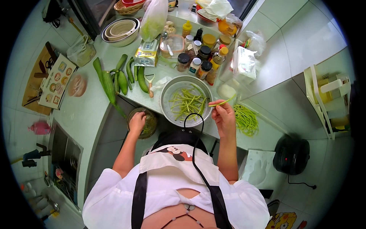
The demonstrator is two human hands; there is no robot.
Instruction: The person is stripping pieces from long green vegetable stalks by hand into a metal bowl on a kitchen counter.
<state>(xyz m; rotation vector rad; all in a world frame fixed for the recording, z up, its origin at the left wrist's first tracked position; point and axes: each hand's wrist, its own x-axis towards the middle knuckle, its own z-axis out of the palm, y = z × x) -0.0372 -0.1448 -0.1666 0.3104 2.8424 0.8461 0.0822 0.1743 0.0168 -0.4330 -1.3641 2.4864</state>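
Note:
My right hand (224, 116) pinches a green bean (228, 100) between thumb and fingers, just off the right rim of a round metal basin (164, 103). Cut green beans (187, 100) lie loosely inside that basin. To the right of my hand, a pile of long whole green beans (246, 120) rests on the counter. My left hand (137, 121) hangs over a round bin (130, 115) below the counter edge, which holds green scraps (147, 129). Its fingers are curled together, and anything between them is too small to make out.
Long green gourds (121, 81) and a peeler (150, 82) lie left of the basin. Behind it stand several seasoning jars (194, 65) and a lidded plastic box (171, 45). Nested bowls (121, 31) are far left, a sink (65, 150) at left, and a black appliance (291, 154) at right.

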